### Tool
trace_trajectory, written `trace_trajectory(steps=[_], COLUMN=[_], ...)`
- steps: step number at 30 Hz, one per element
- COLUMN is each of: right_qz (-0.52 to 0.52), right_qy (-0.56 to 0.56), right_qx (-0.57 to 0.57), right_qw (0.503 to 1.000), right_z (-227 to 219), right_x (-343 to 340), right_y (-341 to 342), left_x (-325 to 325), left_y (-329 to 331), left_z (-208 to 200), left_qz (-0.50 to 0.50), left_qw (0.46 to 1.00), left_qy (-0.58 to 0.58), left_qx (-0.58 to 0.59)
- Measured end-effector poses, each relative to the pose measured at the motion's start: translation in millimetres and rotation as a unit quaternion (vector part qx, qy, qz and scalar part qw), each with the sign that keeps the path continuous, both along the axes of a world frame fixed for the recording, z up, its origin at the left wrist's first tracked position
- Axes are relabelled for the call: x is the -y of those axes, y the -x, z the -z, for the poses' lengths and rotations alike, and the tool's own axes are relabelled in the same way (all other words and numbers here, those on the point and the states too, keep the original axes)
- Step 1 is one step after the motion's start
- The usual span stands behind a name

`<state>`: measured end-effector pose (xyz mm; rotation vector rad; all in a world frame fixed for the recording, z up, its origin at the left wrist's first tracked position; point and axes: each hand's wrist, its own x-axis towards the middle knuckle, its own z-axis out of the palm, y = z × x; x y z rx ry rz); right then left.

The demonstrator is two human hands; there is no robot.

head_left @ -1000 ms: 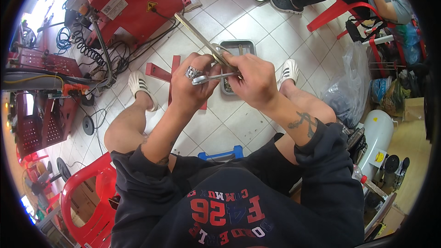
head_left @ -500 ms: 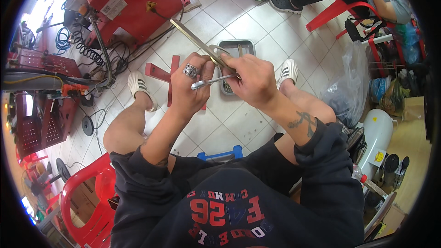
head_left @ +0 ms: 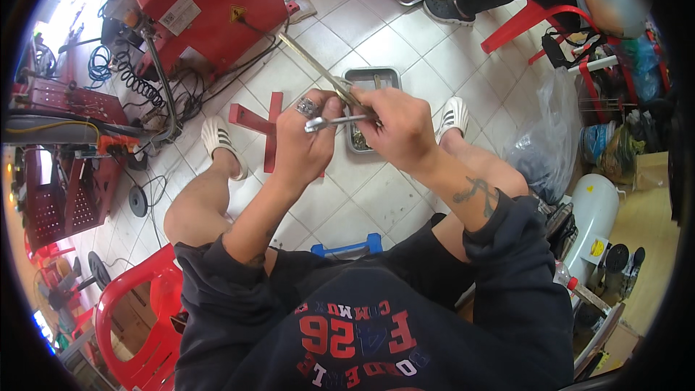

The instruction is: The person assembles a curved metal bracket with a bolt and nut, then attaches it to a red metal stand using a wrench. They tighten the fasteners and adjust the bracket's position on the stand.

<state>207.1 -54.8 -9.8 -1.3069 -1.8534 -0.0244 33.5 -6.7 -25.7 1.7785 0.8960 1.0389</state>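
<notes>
A long, thin, brass-coloured metal bar slants from my hands up and away to the left. My left hand, with a chunky ring, is closed on its near part, thumb and finger pressed together. The near end of the bar runs into the closed fingers of my right hand. Also gripped by the right hand is a slim silver tool, which looks like a wrench; its head points left, in front of my left thumb. Fingers hide where bar and tool meet.
On the tiled floor beneath my hands stands a metal tray with small parts. A red metal stand is beside my left foot. Ahead left is a red machine with cables. A person sits on a red chair at the far right.
The far tip of the bar has swung slightly right and nearer. The silver tool's head has risen a little in the picture. Both hands keep their hold.
</notes>
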Motion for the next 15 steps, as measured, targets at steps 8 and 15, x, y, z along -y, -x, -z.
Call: trace_trajectory(steps=[8,15], right_qz=[-0.003,-0.005], right_qy=[-0.006,0.003], right_qx=[0.011,0.016], right_qw=[1.000,1.000], right_z=[-1,-1], right_x=[-1,0], right_y=[-1,3], left_x=[-1,3], left_y=[-5,3], left_z=[1,-5], left_qz=[-0.006,-0.017], left_qw=[0.992,0.999], left_qy=[-0.052,0.038], left_qx=[0.111,0.005])
